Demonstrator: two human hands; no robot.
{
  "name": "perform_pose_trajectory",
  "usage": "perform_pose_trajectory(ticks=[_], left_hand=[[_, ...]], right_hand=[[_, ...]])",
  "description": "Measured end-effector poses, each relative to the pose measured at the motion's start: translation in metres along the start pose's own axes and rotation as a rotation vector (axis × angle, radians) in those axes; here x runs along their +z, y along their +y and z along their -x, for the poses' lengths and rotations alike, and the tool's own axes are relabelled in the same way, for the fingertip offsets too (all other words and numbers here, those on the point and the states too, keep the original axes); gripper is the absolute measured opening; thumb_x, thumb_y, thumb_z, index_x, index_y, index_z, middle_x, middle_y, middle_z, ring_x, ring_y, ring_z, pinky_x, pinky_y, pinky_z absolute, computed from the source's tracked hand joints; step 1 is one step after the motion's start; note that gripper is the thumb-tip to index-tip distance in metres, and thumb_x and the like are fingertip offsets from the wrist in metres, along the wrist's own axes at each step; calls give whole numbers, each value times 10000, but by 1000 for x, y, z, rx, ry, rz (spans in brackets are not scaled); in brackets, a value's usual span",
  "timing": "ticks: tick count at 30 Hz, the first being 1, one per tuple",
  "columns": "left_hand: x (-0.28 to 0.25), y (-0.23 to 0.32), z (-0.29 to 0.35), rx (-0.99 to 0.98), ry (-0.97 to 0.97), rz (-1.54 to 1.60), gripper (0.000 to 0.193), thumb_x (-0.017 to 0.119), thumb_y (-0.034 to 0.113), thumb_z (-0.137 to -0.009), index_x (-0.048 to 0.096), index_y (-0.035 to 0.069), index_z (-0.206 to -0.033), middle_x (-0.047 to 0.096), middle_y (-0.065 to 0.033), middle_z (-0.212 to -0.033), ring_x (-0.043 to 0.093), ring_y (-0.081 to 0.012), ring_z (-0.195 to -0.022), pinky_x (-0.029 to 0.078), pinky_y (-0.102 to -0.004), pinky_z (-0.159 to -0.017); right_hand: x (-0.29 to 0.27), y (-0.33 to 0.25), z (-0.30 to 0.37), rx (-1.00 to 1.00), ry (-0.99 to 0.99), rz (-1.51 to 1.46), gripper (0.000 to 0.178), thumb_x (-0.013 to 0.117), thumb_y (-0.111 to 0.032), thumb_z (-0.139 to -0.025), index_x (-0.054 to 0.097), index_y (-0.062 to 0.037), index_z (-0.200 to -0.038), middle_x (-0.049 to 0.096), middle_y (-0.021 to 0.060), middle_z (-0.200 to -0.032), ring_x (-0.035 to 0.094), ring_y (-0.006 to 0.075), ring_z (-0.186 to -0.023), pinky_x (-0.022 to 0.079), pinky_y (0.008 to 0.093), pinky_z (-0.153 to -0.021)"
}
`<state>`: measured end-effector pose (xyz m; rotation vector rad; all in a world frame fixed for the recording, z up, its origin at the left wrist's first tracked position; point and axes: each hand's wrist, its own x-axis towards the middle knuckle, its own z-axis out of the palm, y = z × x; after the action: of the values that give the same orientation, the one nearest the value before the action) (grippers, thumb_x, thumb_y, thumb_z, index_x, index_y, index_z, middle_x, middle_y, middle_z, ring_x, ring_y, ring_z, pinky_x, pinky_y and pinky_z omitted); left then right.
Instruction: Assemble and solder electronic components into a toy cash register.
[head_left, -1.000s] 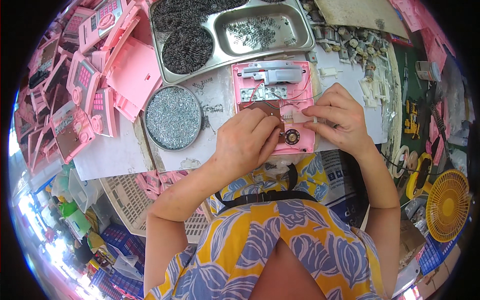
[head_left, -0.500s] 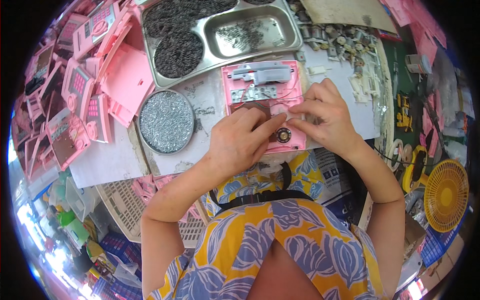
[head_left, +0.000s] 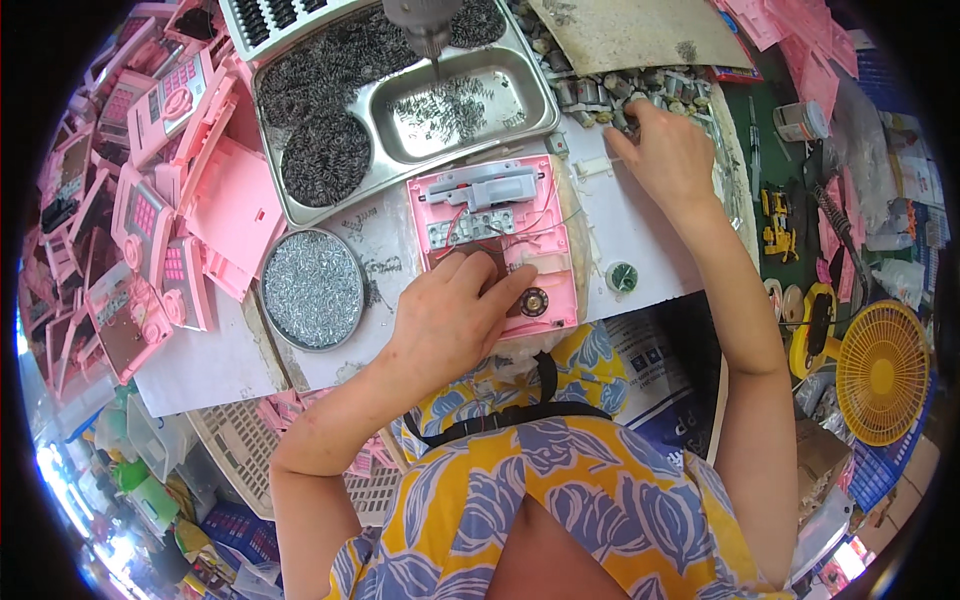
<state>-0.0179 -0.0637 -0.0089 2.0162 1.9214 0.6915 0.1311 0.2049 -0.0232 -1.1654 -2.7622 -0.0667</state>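
A pink plastic housing panel (head_left: 558,236) lies at the near edge of the table. It carries a grey plastic mechanism (head_left: 490,188), a perforated metal plate (head_left: 470,230), thin wires and a round black part (head_left: 534,301). My left hand (head_left: 445,305) grips the panel, its bent fingers over a brown board (head_left: 488,252). Farther right, my right hand (head_left: 668,155) reaches to a heap of small metal motors (head_left: 590,95), thumb and forefinger apart. Its fingertips are at the heap's near edge; the other fingers are partly hidden.
A steel tray (head_left: 545,118) holds dark springs and small screws, with an electric screwdriver (head_left: 425,25) hanging over it. A round dish (head_left: 358,300) of silvery pins stands left of the panel. Pink housings (head_left: 150,110) pile up at left; a yellow fan (head_left: 883,372) is at right.
My right hand has left the panel and moved up to the motor heap. My left hand stays on the panel. The view has shifted, bringing the screwdriver into sight.
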Motion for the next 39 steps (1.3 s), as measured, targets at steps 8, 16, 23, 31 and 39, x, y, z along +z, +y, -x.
perform_pose_trajectory(ticks=[8,16,23,31,39], left_hand=[[-18,5,-18,-163,68,403,351,711,42,-865,653,57,-1211,614,-62,-904,631,-159,-753,513,-296,-616],[-24,14,-75,-286,-77,969,233,720,152,-935,609,-9,-1060,681,-70,-834,636,-106,-707,504,-279,-615],[-27,33,-101,-275,-153,1225,183,639,147,-998,594,-10,-1080,651,-24,-820,594,-67,-689,485,-227,-616],[-14,33,-149,-221,-187,1347,186,645,106,-994,548,-7,-1105,628,-27,-805,612,-72,-664,510,-218,-591],[-25,2,-217,210,83,356,139,688,147,-923,652,47,-1013,663,-79,-782,669,-191,-676,541,-325,-624]], right_hand=[[-35,-4,28,-206,-21,-445,262,733,-257,-853,707,-26,-973,715,149,-837,697,315,-715,554,401,-669],[-86,-32,80,-126,-195,-1169,409,851,-87,-778,681,-15,-1143,718,100,-943,701,146,-835,571,285,-732],[-77,-9,100,43,-137,-1416,481,840,-15,-781,611,2,-1204,720,92,-944,690,110,-834,573,256,-754],[-50,14,96,324,47,-1822,255,672,32,-913,583,38,-1151,698,127,-966,702,163,-844,585,291,-783],[-25,50,87,425,-147,-2155,231,621,-71,-972,589,21,-1182,691,109,-972,655,163,-787,558,315,-716]])
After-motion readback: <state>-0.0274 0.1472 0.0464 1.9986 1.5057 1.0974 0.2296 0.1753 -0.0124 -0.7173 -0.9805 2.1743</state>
